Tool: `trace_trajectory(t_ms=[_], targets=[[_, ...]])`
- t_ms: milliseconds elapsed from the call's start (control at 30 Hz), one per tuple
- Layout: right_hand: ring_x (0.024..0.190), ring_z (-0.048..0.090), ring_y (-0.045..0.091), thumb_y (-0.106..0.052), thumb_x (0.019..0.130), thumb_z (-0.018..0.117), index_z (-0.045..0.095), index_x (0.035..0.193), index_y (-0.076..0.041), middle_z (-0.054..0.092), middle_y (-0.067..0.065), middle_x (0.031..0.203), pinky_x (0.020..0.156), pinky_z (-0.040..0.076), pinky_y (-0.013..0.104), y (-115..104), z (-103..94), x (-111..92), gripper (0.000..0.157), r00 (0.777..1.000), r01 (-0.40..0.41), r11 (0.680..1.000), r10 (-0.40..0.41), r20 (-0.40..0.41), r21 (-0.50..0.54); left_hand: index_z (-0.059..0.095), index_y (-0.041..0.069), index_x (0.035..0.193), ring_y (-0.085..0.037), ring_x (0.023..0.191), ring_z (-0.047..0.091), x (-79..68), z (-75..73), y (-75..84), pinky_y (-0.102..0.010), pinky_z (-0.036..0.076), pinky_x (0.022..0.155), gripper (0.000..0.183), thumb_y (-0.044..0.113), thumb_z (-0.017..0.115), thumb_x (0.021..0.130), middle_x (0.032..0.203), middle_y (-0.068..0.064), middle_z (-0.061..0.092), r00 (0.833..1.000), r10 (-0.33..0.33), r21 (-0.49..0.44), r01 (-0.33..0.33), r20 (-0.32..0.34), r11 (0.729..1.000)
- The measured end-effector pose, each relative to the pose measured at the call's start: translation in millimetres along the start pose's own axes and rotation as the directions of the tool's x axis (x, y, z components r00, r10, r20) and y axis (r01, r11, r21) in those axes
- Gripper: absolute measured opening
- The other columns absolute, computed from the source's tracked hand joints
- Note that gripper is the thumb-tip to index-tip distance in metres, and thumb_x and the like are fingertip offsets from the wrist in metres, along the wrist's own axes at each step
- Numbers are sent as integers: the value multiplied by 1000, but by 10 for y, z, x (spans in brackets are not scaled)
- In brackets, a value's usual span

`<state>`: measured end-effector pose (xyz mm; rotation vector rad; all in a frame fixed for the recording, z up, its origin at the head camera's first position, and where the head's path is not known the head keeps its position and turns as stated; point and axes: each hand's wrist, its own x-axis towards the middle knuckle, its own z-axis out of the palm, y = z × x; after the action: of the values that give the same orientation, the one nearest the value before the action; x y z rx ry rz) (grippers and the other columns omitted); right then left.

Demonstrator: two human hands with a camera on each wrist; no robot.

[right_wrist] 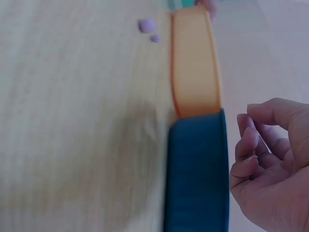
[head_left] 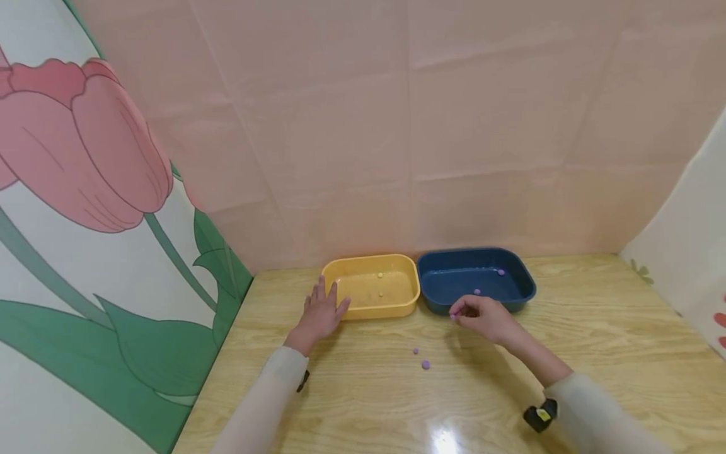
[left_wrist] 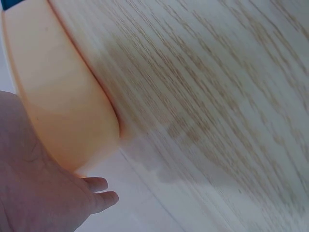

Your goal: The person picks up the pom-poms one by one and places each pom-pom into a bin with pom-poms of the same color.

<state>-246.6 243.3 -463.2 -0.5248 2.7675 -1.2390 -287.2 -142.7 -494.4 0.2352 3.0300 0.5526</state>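
Note:
My left hand [head_left: 321, 313] lies with fingers spread over the left end of a yellow tray [head_left: 374, 311]. Two small pale yellow pieces [head_left: 380, 275] are inside that tray. My right hand [head_left: 486, 317] is over the near rim of a dark blue tray [head_left: 448, 252], pinching a small purple ball [head_left: 453, 316] between thumb and fingertips. Inside the blue tray are two purple pieces, one toward the back right [head_left: 501, 272] and one near the front. On the tabletop before the trays sit a larger purple ball [head_left: 425, 364] and a smaller purple ball [head_left: 416, 351].
Both trays stand side by side at the back of the wood-grain table [head_left: 363, 403], against a pinkish cloth backdrop [head_left: 408, 126]. A tulip-printed panel [head_left: 85, 189] borders the left side, and a white printed panel [head_left: 680, 239] the right.

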Motion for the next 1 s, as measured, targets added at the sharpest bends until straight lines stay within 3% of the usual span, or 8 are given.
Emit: trace_trajectory(t_ms=[200, 533, 800, 1000], targets=[[85, 60, 17, -18, 96, 71, 73, 104, -7, 71, 2, 95, 73, 52, 28, -48, -103, 115, 14, 997, -74, 997, 74, -19, 20, 22, 5, 162, -47, 153, 7, -24, -19, 15, -63, 13, 120, 71, 52, 31, 109, 168, -25, -5, 1000, 5, -7, -5, 1, 1000], [96, 63, 23, -22, 100, 67, 70, 116, -4, 70, 8, 106, 81, 53, 36, -8, -232, 336, 24, 991, -128, 991, 129, -27, 48, 21, 5, 162, -48, 153, 7, -20, -41, 14, -64, 12, 120, 71, 52, 30, 109, 168, -25, -5, 1000, 7, -17, -7, 6, 1000], [107, 64, 28, -24, 100, 66, 69, 116, -5, 71, 12, 116, 86, 53, 38, 84, -244, 524, 25, 989, -137, 989, 140, -44, 61, 20, 6, 162, -47, 153, 6, 9, -21, -8, -63, 11, 120, 75, 57, 26, 108, 168, -24, -5, 1000, 14, -6, -14, 3, 1000], [108, 62, 29, -26, 101, 65, 69, 119, -6, 69, 15, 119, 90, 51, 44, 162, -227, 670, 27, 981, -185, 980, 189, -46, 79, 21, 6, 162, -47, 153, 8, 9, -21, -15, -63, 12, 120, 72, 53, 30, 109, 168, -24, -5, 1000, 12, -9, -12, 5, 1000]])
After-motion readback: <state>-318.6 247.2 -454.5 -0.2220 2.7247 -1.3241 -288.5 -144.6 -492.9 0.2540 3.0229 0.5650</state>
